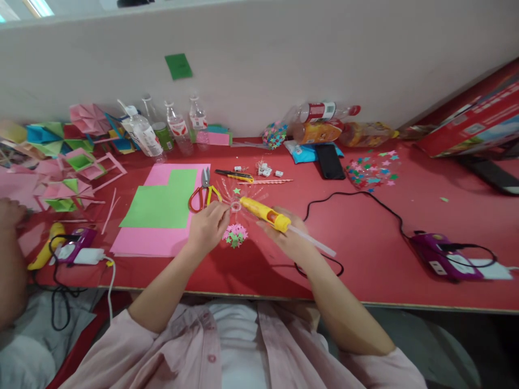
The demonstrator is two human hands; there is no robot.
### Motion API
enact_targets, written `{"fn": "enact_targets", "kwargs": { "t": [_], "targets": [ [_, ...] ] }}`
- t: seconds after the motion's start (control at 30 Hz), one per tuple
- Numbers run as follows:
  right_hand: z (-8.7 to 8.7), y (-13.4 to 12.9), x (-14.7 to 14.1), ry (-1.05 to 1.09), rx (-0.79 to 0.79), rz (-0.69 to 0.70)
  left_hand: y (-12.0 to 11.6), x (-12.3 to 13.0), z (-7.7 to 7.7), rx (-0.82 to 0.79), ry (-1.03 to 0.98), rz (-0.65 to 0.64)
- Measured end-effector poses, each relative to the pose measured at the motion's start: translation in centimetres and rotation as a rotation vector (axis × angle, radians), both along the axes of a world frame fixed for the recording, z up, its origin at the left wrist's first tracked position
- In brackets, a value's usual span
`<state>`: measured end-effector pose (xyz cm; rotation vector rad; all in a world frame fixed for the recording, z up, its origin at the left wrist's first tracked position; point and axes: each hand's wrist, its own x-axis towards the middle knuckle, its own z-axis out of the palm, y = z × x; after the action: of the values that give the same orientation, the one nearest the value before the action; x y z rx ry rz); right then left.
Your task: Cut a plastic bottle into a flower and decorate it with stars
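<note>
My right hand (292,233) is wrapped round a yellow hot glue gun (259,209), a clear glue stick (312,241) jutting from its back. The nozzle points left, at a clear plastic bottle piece cut into spread strips (252,193). My left hand (208,226) is closed at the near left edge of that piece, fingers pinched on it. A small green star (237,191) lies on the strips. Close below sits a heap of pink and green paper stars (235,235). Red and yellow handled scissors (205,190) lie just beyond my left hand.
Green sheets (158,200) on pink paper lie left. A utility knife (234,175), a striped stick (270,181) and a phone (330,161) lie behind. Bottles line the wall. A black cord runs right to a purple power strip (444,256). Another person's hand (11,212) is far left.
</note>
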<state>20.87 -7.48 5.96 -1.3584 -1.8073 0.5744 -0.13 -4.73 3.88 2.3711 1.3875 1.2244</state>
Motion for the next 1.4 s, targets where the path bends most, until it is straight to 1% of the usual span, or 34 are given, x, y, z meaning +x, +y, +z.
{"fn": "enact_targets", "kwargs": {
  "t": [0.03,0.1,0.17,0.27,0.3,0.37,0.43,0.57,0.63,0.7,0.77,0.83,0.87,0.93,1.0,1.03,1.1,1.23,1.3,1.4],
  "targets": [
    [0.1,0.1,0.3,0.002,0.012,-0.028,-0.1,0.0,0.1,-0.031,-0.039,-0.01],
    [0.1,0.6,1.0,-0.019,0.023,-0.094,-0.1,0.1,0.2,-0.144,-0.158,-0.007],
    [-0.3,1.3,2.0,-0.122,0.047,-0.144,-0.1,0.2,0.4,-0.301,-0.314,-0.006],
    [-1.3,2.4,3.8,-0.179,0.05,-0.138,0.0,0.2,0.6,-0.511,-0.548,-0.041],
    [-1.7,2.7,4.4,-0.25,0.031,-0.13,0.0,0.2,0.7,-0.557,-0.606,-0.055],
    [-2.6,3.1,5.3,-0.402,-0.028,-0.17,0.2,0.2,0.8,-0.63,-0.683,-0.077],
    [-3.7,3.5,5.8,-0.545,-0.112,-0.161,0.4,0.3,0.8,-0.705,-0.735,-0.096],
    [-5.7,4.0,5.7,-0.579,-0.155,-0.12,0.5,0.6,0.9,-0.854,-0.819,-0.149],
    [-6.1,4.3,5.5,-0.574,-0.145,-0.106,0.4,0.8,1.0,-0.91,-0.83,-0.19],
    [-5.8,4.3,5.2,-0.57,-0.126,-0.109,0.2,1.0,1.1,-0.958,-0.83,-0.226],
    [-4.7,4.1,4.7,-0.535,-0.052,-0.123,0.1,1.2,1.4,-1.012,-0.834,-0.246],
    [-3.0,3.5,3.8,-0.382,0.168,-0.107,0.0,1.3,1.6,-1.098,-0.844,-0.265],
    [-2.1,3.1,3.1,-0.296,0.241,-0.052,0.1,1.4,1.7,-1.15,-0.85,-0.278],
    [-0.4,2.4,1.7,-0.179,0.297,0.14,0.1,1.5,1.8,-1.248,-0.86,-0.318],
    [0.8,2.0,0.5,-0.15,0.344,0.311,0.2,1.7,1.8,-1.307,-0.862,-0.364],
    [1.1,2.0,0.0,-0.145,0.38,0.344,0.2,1.8,1.7,-1.323,-0.86,-0.382],
    [1.4,2.1,-0.5,-0.171,0.431,0.392,0.3,1.9,1.6,-1.346,-0.855,-0.408],
    [1.3,2.7,-0.5,-0.237,0.478,0.424,0.6,2.1,1.2,-1.391,-0.876,-0.418],
    [1.2,2.8,-0.4,-0.253,0.47,0.429,0.8,2.1,1.2,-1.412,-0.897,-0.42],
    [1.3,3.0,-0.3,-0.242,0.407,0.425,1.0,2.3,1.5,-1.41,-0.9,-0.413]
  ]
}}
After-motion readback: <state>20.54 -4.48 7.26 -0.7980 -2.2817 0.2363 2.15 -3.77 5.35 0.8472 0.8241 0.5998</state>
